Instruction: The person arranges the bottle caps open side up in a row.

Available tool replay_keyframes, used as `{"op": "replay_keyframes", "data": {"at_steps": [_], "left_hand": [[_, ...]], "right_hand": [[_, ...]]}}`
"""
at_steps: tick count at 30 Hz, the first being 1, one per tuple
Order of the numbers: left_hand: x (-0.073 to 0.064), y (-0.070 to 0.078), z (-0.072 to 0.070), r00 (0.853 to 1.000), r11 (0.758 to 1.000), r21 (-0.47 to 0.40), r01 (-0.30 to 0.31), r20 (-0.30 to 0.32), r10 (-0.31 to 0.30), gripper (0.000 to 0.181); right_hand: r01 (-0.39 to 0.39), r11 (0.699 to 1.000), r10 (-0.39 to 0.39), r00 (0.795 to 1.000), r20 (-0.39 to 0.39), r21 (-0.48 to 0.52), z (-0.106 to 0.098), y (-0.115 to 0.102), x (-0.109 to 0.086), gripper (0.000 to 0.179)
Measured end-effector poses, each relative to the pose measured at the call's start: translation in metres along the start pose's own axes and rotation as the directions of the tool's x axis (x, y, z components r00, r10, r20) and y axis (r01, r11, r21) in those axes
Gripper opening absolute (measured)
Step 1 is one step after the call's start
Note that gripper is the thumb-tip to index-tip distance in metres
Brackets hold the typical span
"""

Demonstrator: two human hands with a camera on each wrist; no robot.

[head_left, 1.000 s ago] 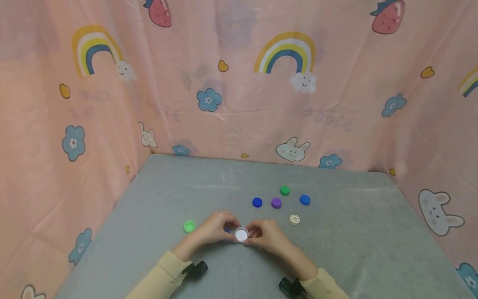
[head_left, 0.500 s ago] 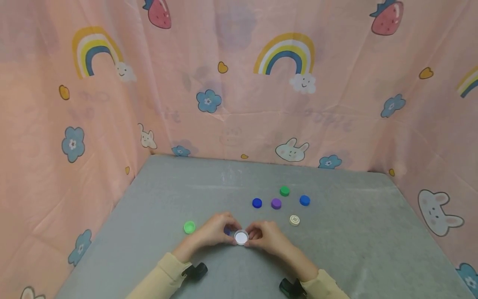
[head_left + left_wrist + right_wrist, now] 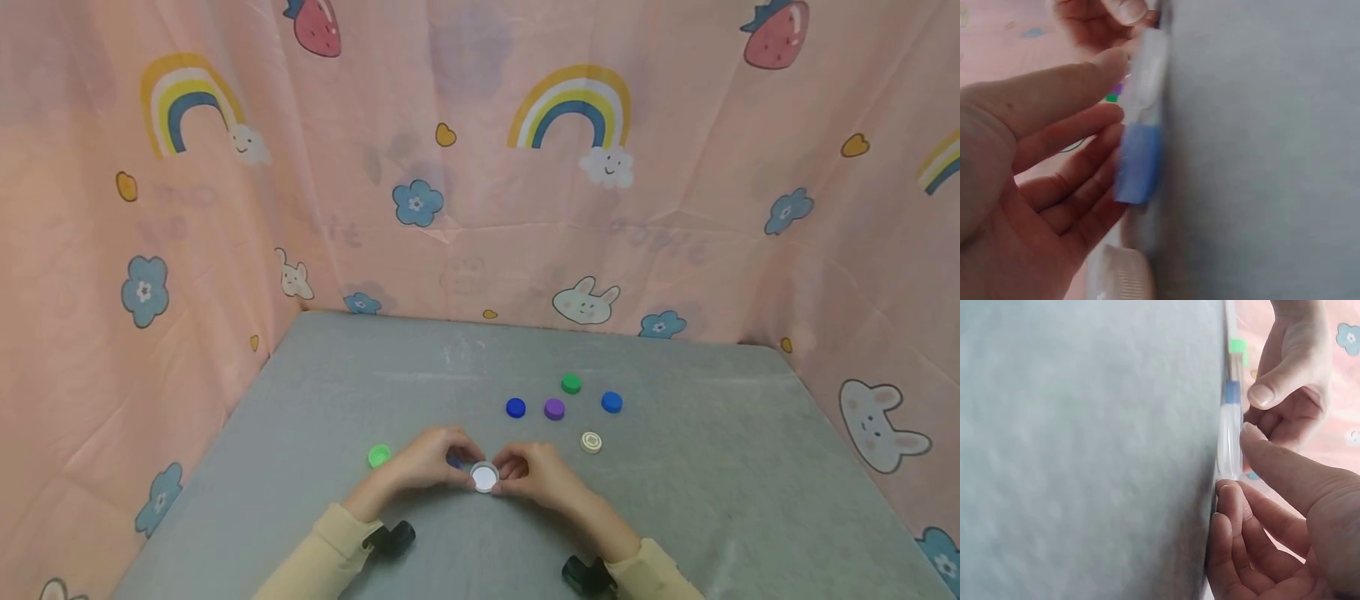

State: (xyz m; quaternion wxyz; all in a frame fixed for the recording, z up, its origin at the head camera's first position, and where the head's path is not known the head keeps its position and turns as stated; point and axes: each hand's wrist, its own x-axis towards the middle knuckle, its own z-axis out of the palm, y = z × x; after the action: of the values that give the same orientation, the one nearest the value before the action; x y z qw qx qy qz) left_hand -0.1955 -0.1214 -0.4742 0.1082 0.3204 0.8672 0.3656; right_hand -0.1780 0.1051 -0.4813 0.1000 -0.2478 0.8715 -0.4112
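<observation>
Between my two hands, on the grey table, a white cap (image 3: 484, 477) with a clear rim lies with its white face up. My left hand (image 3: 433, 458) pinches it from the left between thumb and bent fingers. From the other side my right hand (image 3: 536, 475) does the same, its thumb touching the cap in the right wrist view. A blue cap (image 3: 1140, 164) sits directly beside the white one, mostly hidden under the left hand in the head view. Beyond it in that row stand a pale ridged cap (image 3: 1124, 275) and a light green cap (image 3: 379, 456).
Farther back lie a dark blue cap (image 3: 515, 407), a purple cap (image 3: 554, 409), a green cap (image 3: 571, 383), and a brighter blue cap (image 3: 612, 402). A cream cap (image 3: 591, 442) is right of the hands. Patterned pink cloth (image 3: 480, 250) encloses the grey table (image 3: 720, 467) on three sides.
</observation>
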Motion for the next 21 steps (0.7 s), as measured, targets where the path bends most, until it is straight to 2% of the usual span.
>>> {"op": "replay_keyframes", "data": {"at_steps": [5, 10, 15, 21], "left_hand": [[0.013, -0.003, -0.010, 0.999, 0.999, -0.027, 0.039, -0.032, -0.040, 0.031], [0.032, -0.003, -0.018, 0.995, 0.997, -0.042, 0.069, -0.066, -0.071, 0.030], [0.052, -0.002, -0.019, 0.990, 0.993, -0.054, 0.104, -0.087, -0.109, 0.029], [0.077, -0.008, -0.018, 0.988, 0.990, -0.074, 0.123, -0.087, -0.130, 0.029]], "right_hand": [[-0.032, 0.999, 0.032, 0.999, -0.027, -0.011, -0.008, 0.005, 0.005, 0.028], [-0.068, 0.997, 0.064, 0.991, -0.117, -0.029, -0.017, 0.011, 0.014, 0.029], [-0.131, 0.990, 0.118, 0.968, -0.222, -0.044, -0.024, 0.015, 0.024, 0.027], [-0.248, 0.968, 0.231, 0.930, -0.286, -0.025, -0.032, 0.015, 0.033, 0.025]]}}
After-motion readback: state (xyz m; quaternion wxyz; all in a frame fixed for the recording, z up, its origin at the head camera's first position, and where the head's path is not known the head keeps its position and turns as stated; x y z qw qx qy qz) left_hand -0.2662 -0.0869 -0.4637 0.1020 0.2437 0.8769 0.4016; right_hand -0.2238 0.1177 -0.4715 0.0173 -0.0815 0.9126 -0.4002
